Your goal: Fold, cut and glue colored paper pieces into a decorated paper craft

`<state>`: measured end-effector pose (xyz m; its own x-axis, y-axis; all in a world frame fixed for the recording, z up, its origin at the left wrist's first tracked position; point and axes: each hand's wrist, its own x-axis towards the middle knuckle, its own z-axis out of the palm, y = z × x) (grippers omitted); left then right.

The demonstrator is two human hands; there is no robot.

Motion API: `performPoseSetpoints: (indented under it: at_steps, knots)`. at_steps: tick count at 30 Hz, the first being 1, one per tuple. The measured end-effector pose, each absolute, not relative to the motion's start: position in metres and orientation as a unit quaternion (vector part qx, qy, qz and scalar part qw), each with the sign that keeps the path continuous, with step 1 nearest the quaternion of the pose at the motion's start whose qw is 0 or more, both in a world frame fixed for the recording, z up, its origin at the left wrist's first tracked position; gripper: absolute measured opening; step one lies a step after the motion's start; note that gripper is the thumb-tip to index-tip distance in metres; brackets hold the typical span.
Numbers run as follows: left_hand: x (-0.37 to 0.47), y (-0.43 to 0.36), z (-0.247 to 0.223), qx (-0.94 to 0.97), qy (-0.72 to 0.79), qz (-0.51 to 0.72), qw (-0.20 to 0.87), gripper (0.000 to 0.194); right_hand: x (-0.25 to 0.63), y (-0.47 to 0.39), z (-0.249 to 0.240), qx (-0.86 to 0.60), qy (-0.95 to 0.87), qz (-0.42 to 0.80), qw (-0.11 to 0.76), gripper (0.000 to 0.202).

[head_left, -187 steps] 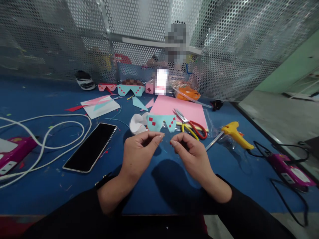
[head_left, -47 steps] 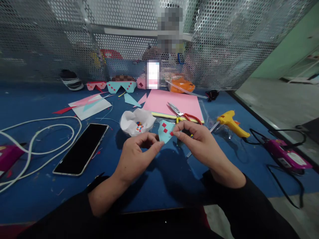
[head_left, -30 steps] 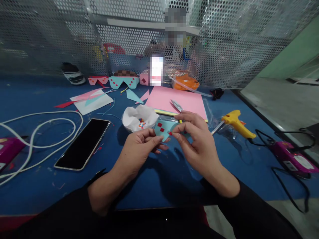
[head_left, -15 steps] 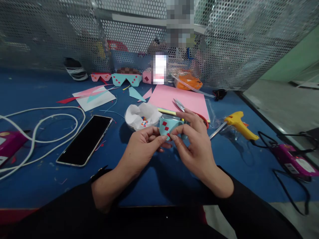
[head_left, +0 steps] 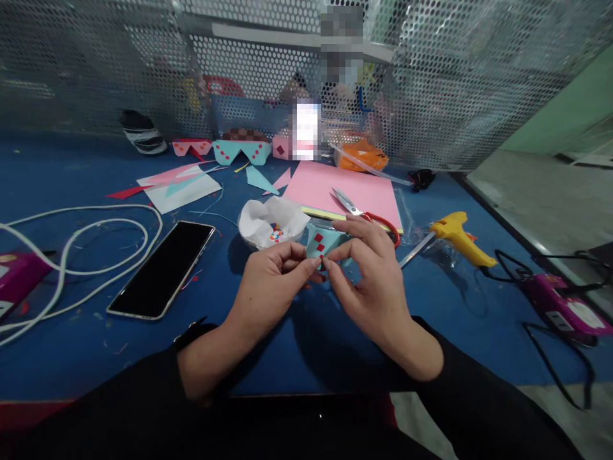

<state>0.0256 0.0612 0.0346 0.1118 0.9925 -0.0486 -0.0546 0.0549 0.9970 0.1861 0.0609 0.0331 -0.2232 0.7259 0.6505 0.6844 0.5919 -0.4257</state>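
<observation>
Between my hands is a light-blue folded paper piece (head_left: 313,246) with red paper diamonds stuck on its face. My left hand (head_left: 272,278) pinches its lower left edge between thumb and fingers. At the lower edge, the thumb and a finger of my right hand (head_left: 371,275) press by a small red diamond, while other fingers curl around the paper's right side. Part of the piece is hidden by my fingers. Just behind my left hand sits a bowl (head_left: 249,239) lined with white paper, with small coloured bits inside. Red-handled scissors (head_left: 383,222) lie behind my right hand.
Pink paper sheets (head_left: 354,188) lie under the scissors. To the right are a yellow glue gun (head_left: 457,236) and a purple power strip (head_left: 565,306) with black cable. At left are a phone (head_left: 163,268) and white cable (head_left: 64,275). Decorated paper glasses (head_left: 242,152) stand behind.
My right hand has shifted slightly left and down, uncovering more of the scissors. The blue paper piece is tilted a little differently, and both hands still hold it.
</observation>
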Motion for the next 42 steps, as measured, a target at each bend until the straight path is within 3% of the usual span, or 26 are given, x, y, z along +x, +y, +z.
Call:
performPoseSetpoints:
  at_steps: [3,8,14,26,32,37,42]
  knots:
    - [0.026,0.061,0.036,0.495,0.476,0.47,0.555,0.011,0.188,0.062,0.036,-0.45,-0.777,0.045,0.439,0.003]
    - [0.027,0.061,0.039,0.457,0.482,0.457,0.591,0.012,0.196,0.067,0.041,-0.471,-0.748,0.085,0.46,0.019]
    - [0.025,0.06,0.04,0.448,0.458,0.438,0.63,0.015,0.2,0.07,0.042,-0.487,-0.728,0.151,0.458,0.016]
    - [0.029,0.059,0.041,0.488,0.504,0.431,0.567,0.014,0.195,0.066,0.041,-0.481,-0.738,0.155,0.446,0.016]
    - [0.028,0.059,0.042,0.492,0.491,0.437,0.571,0.033,0.197,0.066,0.041,-0.487,-0.722,0.168,0.462,0.016]
    - [0.029,0.06,0.041,0.496,0.501,0.43,0.563,0.014,0.195,0.065,0.04,-0.485,-0.732,0.157,0.452,0.015]
    - [0.028,0.059,0.043,0.489,0.506,0.447,0.552,0.014,0.198,0.066,0.044,-0.482,-0.708,0.152,0.493,0.017]
